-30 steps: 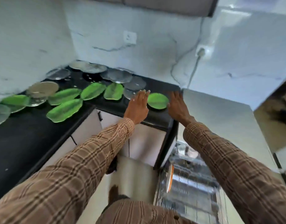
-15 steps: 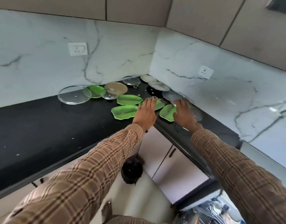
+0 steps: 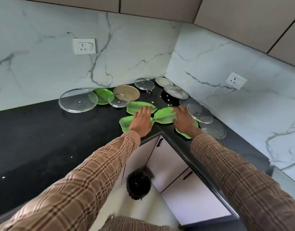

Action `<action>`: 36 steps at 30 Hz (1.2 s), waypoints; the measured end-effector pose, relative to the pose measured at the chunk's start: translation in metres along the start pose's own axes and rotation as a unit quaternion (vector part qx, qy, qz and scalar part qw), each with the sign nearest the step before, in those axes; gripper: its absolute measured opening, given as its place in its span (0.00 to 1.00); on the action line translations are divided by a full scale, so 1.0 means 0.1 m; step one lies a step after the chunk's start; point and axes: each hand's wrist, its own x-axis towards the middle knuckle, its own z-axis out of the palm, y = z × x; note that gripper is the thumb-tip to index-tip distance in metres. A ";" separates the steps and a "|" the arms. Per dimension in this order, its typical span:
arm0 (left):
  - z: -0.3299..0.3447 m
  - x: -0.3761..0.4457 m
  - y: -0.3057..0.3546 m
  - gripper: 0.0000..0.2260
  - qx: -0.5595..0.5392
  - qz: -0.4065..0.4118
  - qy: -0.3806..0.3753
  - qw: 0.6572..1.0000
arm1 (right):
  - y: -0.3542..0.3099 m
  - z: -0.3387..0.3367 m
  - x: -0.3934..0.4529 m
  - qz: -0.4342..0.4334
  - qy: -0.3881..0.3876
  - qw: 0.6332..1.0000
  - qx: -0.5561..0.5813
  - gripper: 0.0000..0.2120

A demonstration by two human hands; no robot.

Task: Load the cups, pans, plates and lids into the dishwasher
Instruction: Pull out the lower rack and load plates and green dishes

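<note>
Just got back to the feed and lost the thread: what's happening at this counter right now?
A person in a plaid shirt is reaching into the corner of the black countertop. The left hand lies with straight fingers over the green leaf-shaped plates, and the right hand is spread over another leaf plate beside a glass lid. Nothing is lifted yet. More glass lids, including a large one, and round plates lie toward the wall. The dishwasher is out of view.

black countertop point(image 3: 43, 139) | green leaf plates point(image 3: 140, 105) | glass lids point(image 3: 78, 102)
</note>
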 end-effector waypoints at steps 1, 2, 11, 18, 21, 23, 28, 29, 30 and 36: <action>0.07 0.07 0.00 0.31 0.001 0.005 -0.006 1.000 | 0.07 0.07 0.03 0.006 -0.003 1.000 0.004 0.21; 0.16 0.17 0.01 0.31 0.005 0.013 -0.013 1.000 | 0.17 0.14 0.06 0.020 -0.010 1.000 0.004 0.21; 0.92 0.78 0.30 0.30 0.022 0.079 -0.091 0.992 | 1.06 0.66 -0.03 0.179 -0.056 0.982 0.041 0.19; 1.70 1.27 0.85 0.29 0.016 0.131 -0.146 0.980 | 2.12 0.87 -0.08 0.336 -0.019 0.941 0.046 0.13; 1.90 1.45 1.06 0.28 0.044 0.165 -0.166 0.971 | 2.64 0.88 0.03 0.403 0.047 0.911 0.074 0.12; 2.01 1.61 1.21 0.28 0.044 0.181 -0.182 0.965 | 2.99 0.87 0.10 0.477 0.087 0.869 0.095 0.13; 2.18 2.11 1.55 0.28 0.058 0.172 -0.180 0.967 | 3.84 0.87 0.25 0.605 0.050 0.773 0.186 0.21; 2.23 2.21 1.63 0.28 0.057 0.176 -0.177 0.967 | 4.02 0.88 0.29 0.618 0.021 0.759 0.202 0.23; 2.26 2.29 1.71 0.28 0.055 0.178 -0.174 0.967 | 4.17 0.92 0.32 0.629 -0.009 0.747 0.215 0.26; 2.40 2.75 2.05 0.28 0.036 0.191 -0.163 0.967 | 4.53 1.08 0.44 0.639 -0.063 0.727 0.245 0.18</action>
